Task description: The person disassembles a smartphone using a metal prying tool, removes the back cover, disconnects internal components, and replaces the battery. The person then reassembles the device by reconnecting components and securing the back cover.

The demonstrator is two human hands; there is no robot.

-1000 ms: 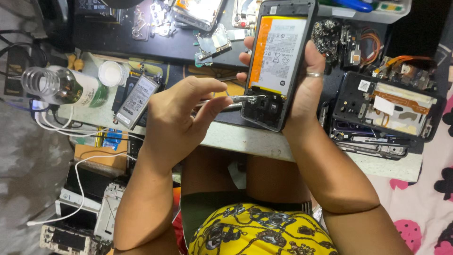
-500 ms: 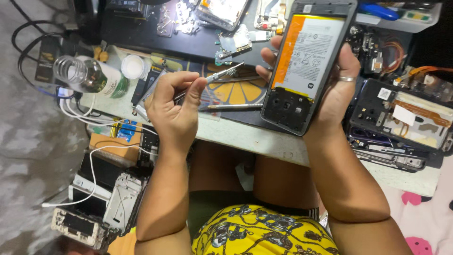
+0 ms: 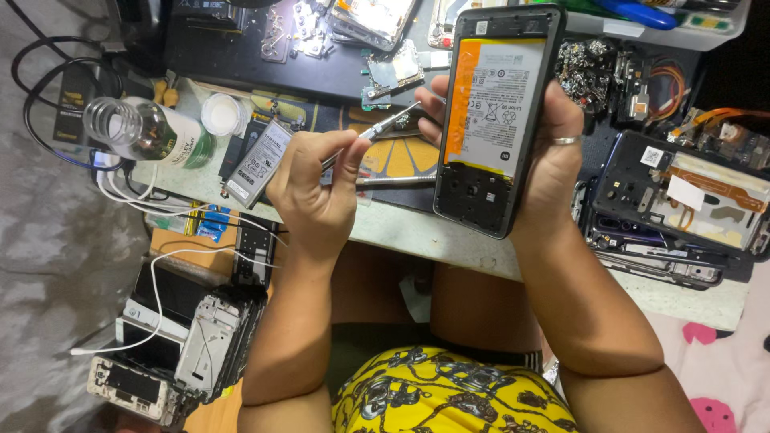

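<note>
My right hand (image 3: 553, 152) grips an opened phone (image 3: 497, 112) upright above the worktop (image 3: 449, 240), back cover off, so the white-and-orange battery faces me and the lower frame sits free for access. My left hand (image 3: 317, 188) pinches a slim metal tool (image 3: 385, 127), probably tweezers, though its tip is too small for me to tell; it angles up toward the phone's left edge without touching it. A loose grey battery (image 3: 257, 163) lies just left of that hand, beside a tipped clear bottle (image 3: 144, 132). Another stripped phone (image 3: 682, 200) rests on the worktop to my right, and spare handsets (image 3: 200, 345) sit stacked below the worktop's left end.
</note>
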